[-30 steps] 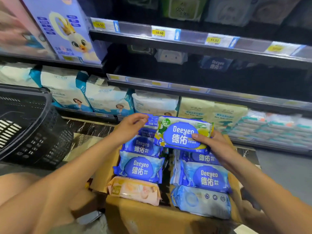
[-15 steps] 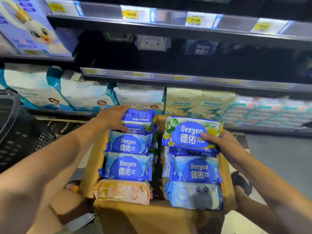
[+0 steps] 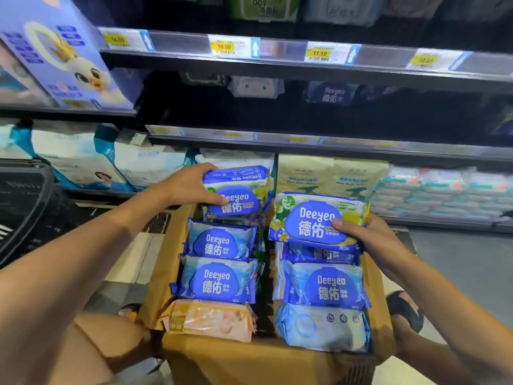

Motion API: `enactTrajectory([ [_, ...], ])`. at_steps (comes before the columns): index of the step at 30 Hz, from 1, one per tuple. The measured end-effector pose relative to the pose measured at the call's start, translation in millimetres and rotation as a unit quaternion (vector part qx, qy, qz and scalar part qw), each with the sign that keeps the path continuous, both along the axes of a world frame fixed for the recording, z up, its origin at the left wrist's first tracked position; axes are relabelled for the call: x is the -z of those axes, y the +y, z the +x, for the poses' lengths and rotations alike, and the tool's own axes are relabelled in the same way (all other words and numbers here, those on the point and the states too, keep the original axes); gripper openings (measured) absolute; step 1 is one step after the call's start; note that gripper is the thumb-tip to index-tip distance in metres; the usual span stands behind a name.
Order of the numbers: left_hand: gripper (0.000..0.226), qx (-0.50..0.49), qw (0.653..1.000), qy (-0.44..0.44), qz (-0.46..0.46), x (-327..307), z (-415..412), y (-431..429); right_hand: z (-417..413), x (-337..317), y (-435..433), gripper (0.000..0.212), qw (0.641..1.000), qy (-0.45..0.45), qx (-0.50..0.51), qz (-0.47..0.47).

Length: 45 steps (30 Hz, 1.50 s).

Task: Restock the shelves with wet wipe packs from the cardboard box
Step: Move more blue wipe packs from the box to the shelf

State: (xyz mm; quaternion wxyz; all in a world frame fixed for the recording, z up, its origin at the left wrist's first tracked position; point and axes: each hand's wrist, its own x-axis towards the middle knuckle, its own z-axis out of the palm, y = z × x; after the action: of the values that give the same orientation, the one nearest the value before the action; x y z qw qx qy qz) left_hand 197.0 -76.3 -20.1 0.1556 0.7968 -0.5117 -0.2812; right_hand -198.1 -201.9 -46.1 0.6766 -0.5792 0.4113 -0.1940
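Head view, items as they stood.

- Box (image 3: 249, 362): brown cardboard, open-topped, on the floor in front of the shelving, between the person's forearms. It held packs in two columns.
- Left column, near to far: a pink pack (image 3: 211, 319) against the near wall, then two blue packs (image 3: 216, 279) overlapping each other.
- Left hand (image 3: 191, 187): at the far end of that column, fingers curled round the left edge of the left pack (image 3: 238, 201). This was a blue Deeyeo pack, raised above the ones below. A second pack, with its print upside down, seemed to lie on top of it. Whether the hand held both could not be told.
- Right column, near to far: a pale pack (image 3: 322, 326), then more blue ones.
- Right hand (image 3: 369, 240): gripping the right pack (image 3: 316, 220), thumb across its face and fingers underneath. This Deeyeo pack had green and yellow corners and was held just above the right column, face tilted up.
- Shelf (image 3: 277, 59): a metal rail carrying yellow price tags (image 3: 224, 47), dark behind, with a Deeyeo pack (image 3: 331, 94) set deep inside.
- Bottom tier: white and teal bags (image 3: 77, 159), beige bags (image 3: 330, 176) and small stacked packs (image 3: 444, 190).
- Duck carton (image 3: 63, 62): upper left.
- Basket (image 3: 25, 207): black plastic, left of the box and apart from it.
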Motion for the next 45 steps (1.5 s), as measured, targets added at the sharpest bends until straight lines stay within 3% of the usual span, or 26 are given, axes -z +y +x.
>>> enactTrajectory([
  [5,0.073,-0.061,0.986,0.155,-0.004,-21,-7,31,-7,-9,9,0.105,1.0,-0.008,-0.006,-0.01],
  [9,0.123,-0.119,0.968,0.217,0.029,-2,-15,71,-17,-12,15,0.104,1.0,-0.012,-0.011,-0.016],
  [10,0.127,-0.137,0.96,0.24,0.036,7,-18,80,-20,-12,17,0.104,1.0,-0.007,-0.011,-0.018],
  [14,0.11,-0.185,0.938,0.291,0.04,28,-35,98,-34,-18,20,0.104,1.0,0.004,0.0,-0.027],
  [18,0.083,-0.17,0.936,0.307,0.012,18,-53,74,-51,-33,16,0.061,0.999,0.002,0.017,-0.036],
  [20,0.082,-0.14,0.939,0.314,-0.008,6,-64,52,-63,-40,9,0.059,0.998,-0.005,0.039,-0.045],
  [24,0.061,-0.094,0.945,0.31,-0.037,-20,-96,-7,-93,-60,-12,0.097,0.992,-0.003,0.108,-0.063],
  [25,0.069,-0.08,0.949,0.301,-0.044,-28,-106,-25,-102,-66,-18,0.1,0.99,-0.015,0.121,-0.069],
  [27,0.097,-0.048,0.955,0.287,-0.054,-41,-126,-60,-116,-79,-28,0.088,0.986,-0.031,0.141,-0.087],
  [28,0.102,-0.034,0.957,0.283,-0.055,-46,-136,-76,-123,-86,-33,0.071,0.983,-0.04,0.151,-0.092],
  [30,0.096,-0.011,0.961,0.271,-0.06,-57,-158,-109,-139,-99,-45,0.036,0.979,-0.042,0.174,-0.101],
  [31,0.094,-0.004,0.962,0.265,-0.065,-64,-170,-124,-149,-104,-52,0.028,0.976,-0.034,0.184,-0.112],
  [34,0.093,0.011,0.963,0.255,-0.092,-76,-205,-168,-183,-114,-74,0.033,0.968,-0.029,0.21,-0.131],
  [39,0.06,0.025,0.966,0.214,-0.142,-78,-259,-231,-238,-115,-101,0.04,0.949,-0.03,0.272,-0.154],
  [42,0.061,0.032,0.969,0.168,-0.18,-68,-280,-266,-261,-100,-110,0.058,0.94,-0.051,0.302,-0.152],
  [45,0.066,0.047,0.972,0.111,-0.199,-60,-301,-296,-277,-86,-122,0.037,0.936,-0.053,0.32,-0.138],
])
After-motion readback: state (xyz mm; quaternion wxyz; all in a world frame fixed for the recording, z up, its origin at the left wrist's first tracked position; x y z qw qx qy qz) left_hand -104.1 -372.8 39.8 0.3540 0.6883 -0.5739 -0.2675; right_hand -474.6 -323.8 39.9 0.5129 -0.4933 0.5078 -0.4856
